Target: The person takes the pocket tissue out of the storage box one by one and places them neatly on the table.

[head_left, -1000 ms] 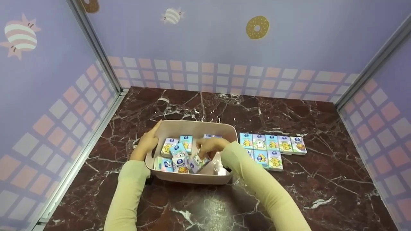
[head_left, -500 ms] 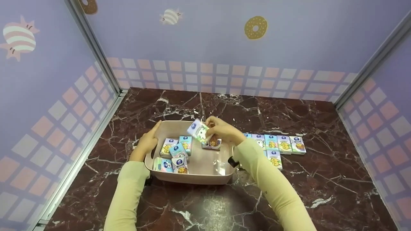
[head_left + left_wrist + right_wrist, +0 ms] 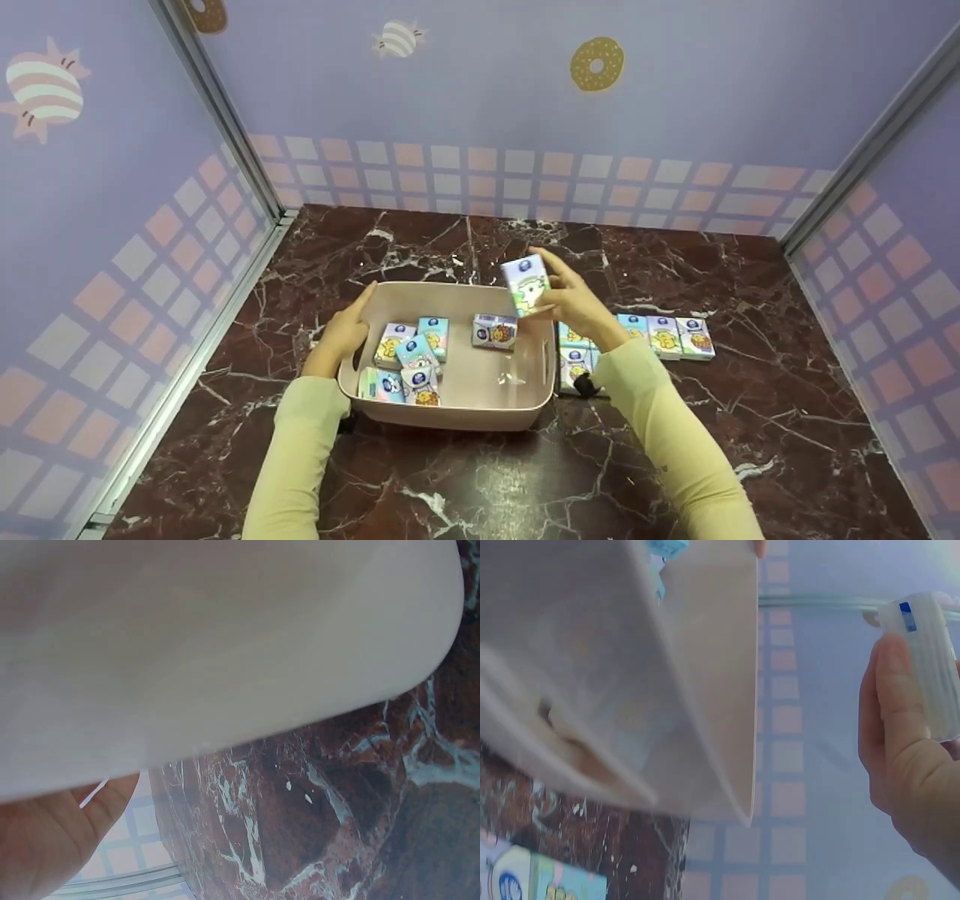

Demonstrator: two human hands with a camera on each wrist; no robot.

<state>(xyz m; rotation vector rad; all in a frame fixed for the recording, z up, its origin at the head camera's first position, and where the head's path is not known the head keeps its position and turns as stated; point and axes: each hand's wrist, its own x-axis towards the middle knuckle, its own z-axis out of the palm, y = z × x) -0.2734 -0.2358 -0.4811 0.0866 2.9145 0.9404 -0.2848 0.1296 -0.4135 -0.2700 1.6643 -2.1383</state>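
Note:
My right hand (image 3: pixel 574 300) pinches a pocket tissue pack (image 3: pixel 527 285) with a white cartoon animal, raised above the bin's far right corner. In the right wrist view the tissue pack's (image 3: pixel 928 667) white side shows through clear wrap beside my thumb. My left hand (image 3: pixel 343 337) grips the left rim of a beige plastic bin (image 3: pixel 450 418), one finger stretched along the edge; the left wrist view shows only part of that hand (image 3: pixel 60 840) by the outer wall. Several tissue packs (image 3: pixel 416 352) lie jumbled at the bin's left, and one tissue pack (image 3: pixel 495 332) sits at the right.
Right of the bin, tissue packs (image 3: pixel 664 335) lie in two rows on the dark red marble tabletop (image 3: pixel 750 420), partly hidden by my right arm. Purple patterned panels (image 3: pixel 465 90) enclose the back and both sides.
My right hand has taken the tissue pack out of the bin, lifting it up and to the right. The left hand and the bin stay in place.

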